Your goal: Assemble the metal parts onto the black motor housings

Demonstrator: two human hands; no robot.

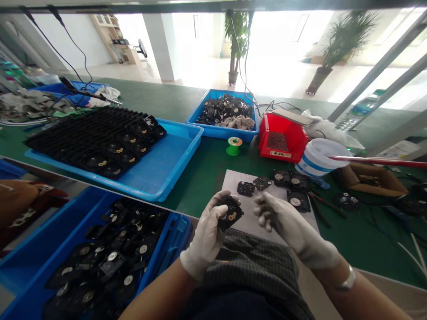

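Observation:
My gloved left hand (208, 222) is closed around a black plastic part (230, 213) with small brass-coloured fittings on its face, held above the near edge of a pale work sheet (245, 211). To its right, my gloved right hand (283, 218) hovers over the sheet, fingers loosely curled and apart, with nothing visible in them. Just beyond the hands, two black parts (246, 188) lie on the sheet. Several more black parts with round metal discs (295, 202) sit near its right edge.
A blue tray (180, 151) at left bears rows of black parts. Beneath the bench edge stands a blue crate (150, 266) full of similar pieces. A green solder spool (233, 146), a red bin (283, 153), a white bucket (313, 162) and pliers (322, 211) lie farther right.

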